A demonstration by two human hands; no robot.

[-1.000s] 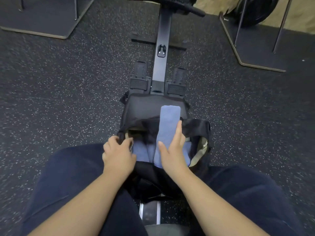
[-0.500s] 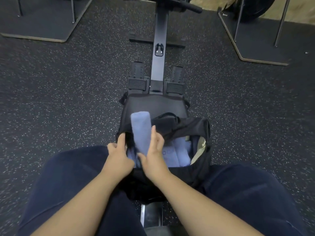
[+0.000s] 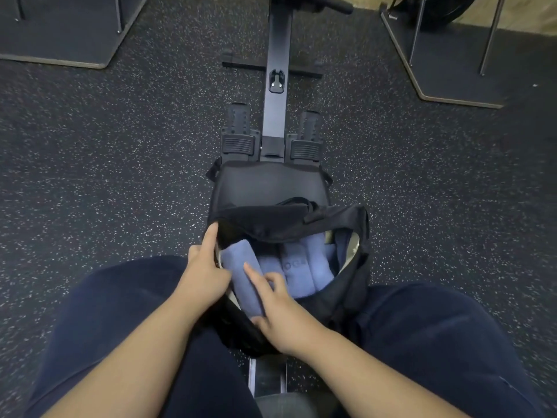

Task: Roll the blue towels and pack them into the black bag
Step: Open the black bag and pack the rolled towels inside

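A dark rubber floor (image 3: 105,182) flecked with pale specks fills most of the view. Two flat dark platforms with light edges sit on it, one at the far left (image 3: 60,28) and one at the far right (image 3: 458,58), thin metal legs rising from each. Down the middle runs a rowing machine (image 3: 275,49): a dark rail, two ribbed footrests (image 3: 239,137) either side of it, and a short stretch of metal rail between the person's thighs. The person sits astride it in dark blue trousers (image 3: 437,342), both bare forearms reaching forward.

The black bag (image 3: 271,182) lies on the rail just in front of the knees, its mouth open toward the person and its upper flap sagging across the opening. Inside, several rolled blue towels (image 3: 304,267) lie side by side, lengthwise, touching one another. At the left of the row lies one more rolled towel (image 3: 241,267), its far end inside the bag and its near end at the opening's near edge.

The left hand (image 3: 203,276) grips the bag's left rim, index finger stretched up along the edge, the other fingers curled at the fabric. The right hand (image 3: 283,315) holds the leftmost rolled towel, index finger laid straight along its top, thumb below its near end, the remaining fingers bent against its right side.
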